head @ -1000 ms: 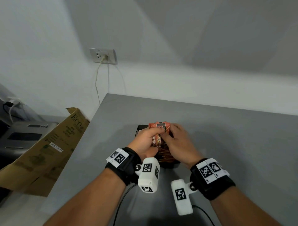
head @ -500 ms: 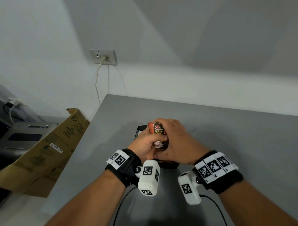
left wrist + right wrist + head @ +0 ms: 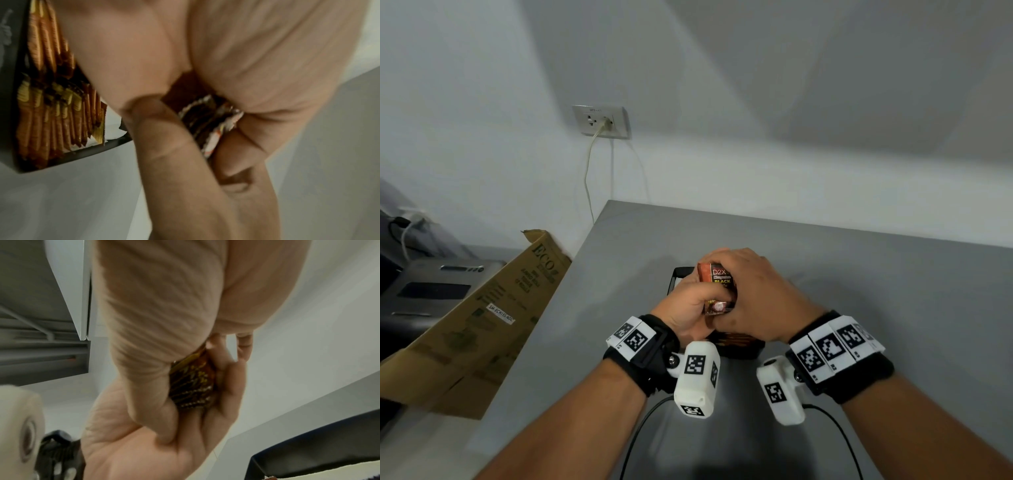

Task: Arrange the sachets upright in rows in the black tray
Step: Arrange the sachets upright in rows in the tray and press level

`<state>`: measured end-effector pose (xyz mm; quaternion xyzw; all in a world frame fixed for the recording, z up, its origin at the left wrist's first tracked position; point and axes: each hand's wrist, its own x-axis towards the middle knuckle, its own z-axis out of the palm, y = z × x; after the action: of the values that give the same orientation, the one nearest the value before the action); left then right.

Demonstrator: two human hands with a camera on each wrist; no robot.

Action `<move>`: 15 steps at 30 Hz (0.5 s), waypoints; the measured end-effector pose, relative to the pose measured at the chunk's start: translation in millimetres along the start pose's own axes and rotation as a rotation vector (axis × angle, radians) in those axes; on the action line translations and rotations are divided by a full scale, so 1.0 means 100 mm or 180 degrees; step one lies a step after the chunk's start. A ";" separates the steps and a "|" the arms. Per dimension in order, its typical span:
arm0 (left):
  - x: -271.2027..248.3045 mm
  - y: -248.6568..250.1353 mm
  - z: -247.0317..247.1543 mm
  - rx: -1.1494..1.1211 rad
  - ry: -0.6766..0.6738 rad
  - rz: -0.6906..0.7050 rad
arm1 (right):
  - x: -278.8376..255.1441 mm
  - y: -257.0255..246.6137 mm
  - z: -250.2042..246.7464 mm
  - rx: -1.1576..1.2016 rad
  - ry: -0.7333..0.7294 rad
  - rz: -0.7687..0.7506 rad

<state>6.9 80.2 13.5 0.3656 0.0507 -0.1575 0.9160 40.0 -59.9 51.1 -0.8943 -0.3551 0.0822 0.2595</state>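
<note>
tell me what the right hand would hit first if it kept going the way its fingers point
Probably the left hand: the right hand curls leftward round the sachets held between both, so those fill the line first.

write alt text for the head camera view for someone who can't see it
Two bare hands, left hand and right hand, grip a bundle of reddish-brown foil sachets between them above a black rectangular tray on a grey table. More sachets stand in the tray's near end. A brown cardboard box leans at the left.
</note>
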 end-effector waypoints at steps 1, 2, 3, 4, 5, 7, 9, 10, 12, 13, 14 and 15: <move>0.01 0.00 -0.01 -0.0023 0.0073 0.0014 | -0.01 -0.01 -0.01 0.0021 0.0008 0.0017; 0.01 0.00 -0.02 -0.0063 0.0121 0.0065 | -0.01 -0.02 -0.01 0.0018 0.0021 0.0046; 0.02 -0.01 -0.03 -0.0096 0.0149 0.0087 | -0.01 -0.03 -0.02 -0.0005 0.0041 0.0069; 0.03 0.00 -0.03 -0.0118 0.0151 0.0064 | 0.00 -0.04 -0.02 -0.0034 0.0050 0.0082; 0.04 0.01 -0.03 -0.0097 0.0136 0.0028 | 0.01 -0.05 -0.02 -0.0056 0.0054 0.0085; 0.05 0.03 -0.02 0.0128 0.0245 -0.0006 | 0.02 -0.04 -0.01 -0.0007 0.0019 0.0112; 0.07 0.06 -0.03 0.0420 0.0392 0.0146 | 0.02 -0.01 -0.04 0.0336 0.0010 0.0204; 0.07 0.08 -0.04 0.0509 0.0370 0.0206 | 0.02 0.01 -0.06 0.0593 0.0103 0.0307; 0.07 0.11 -0.05 0.0726 0.0298 0.0243 | 0.04 0.09 -0.11 0.1032 0.0468 0.0534; 0.08 0.12 -0.06 0.0896 0.0314 0.0273 | 0.06 0.14 -0.12 0.1191 0.0632 0.0641; 0.09 0.12 -0.06 0.1063 0.0339 0.0295 | 0.07 0.18 -0.13 0.1316 0.0710 0.0725; 0.10 0.12 -0.07 0.1180 0.0372 0.0317 | 0.09 0.22 -0.12 0.1401 0.0728 0.0747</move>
<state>20.6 90.2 13.9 0.5385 0.0558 -0.0971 0.8352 63.4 -72.1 50.3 -0.8549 -0.1911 0.0854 0.4747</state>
